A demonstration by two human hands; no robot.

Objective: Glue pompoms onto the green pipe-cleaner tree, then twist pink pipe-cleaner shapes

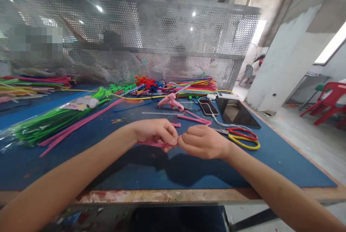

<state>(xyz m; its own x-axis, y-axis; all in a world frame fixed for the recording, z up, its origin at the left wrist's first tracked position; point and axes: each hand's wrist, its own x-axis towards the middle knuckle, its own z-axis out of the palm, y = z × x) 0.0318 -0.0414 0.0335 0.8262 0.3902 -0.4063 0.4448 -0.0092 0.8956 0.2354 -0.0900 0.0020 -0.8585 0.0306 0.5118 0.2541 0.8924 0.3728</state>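
— What have you got in your hands?

— A pink pipe cleaner [154,144]. My left hand [156,132] has its fingers curled and pinched down on it, and the stem sticks out to the left under my knuckles. My right hand [203,141] is closed too, fingertips pressed against the same piece right where the two hands meet. Both hands hover just above the blue mat [151,167], near the front edge of the table.

— Can you see how the pink piece is bent between your fingers?

— No, my fingers hide that part; I only see the bit poking out on the left.

— What lies around you?

— Just beyond my right hand, scissors with red and yellow handles [241,137] lie flat on the mat. Behind them sit a dark tablet [236,113] and a phone [208,108] with a white cable. A pink glue gun [171,102] rests further back, with loose pink stems [195,118] between it and my hands. To my left, a clear bag of green pipe cleaners [51,122] lies slantwise, with long pink ones [78,125] beside it. Piles of mixed colours [191,88] run along the perforated metal screen [151,41] at the back.
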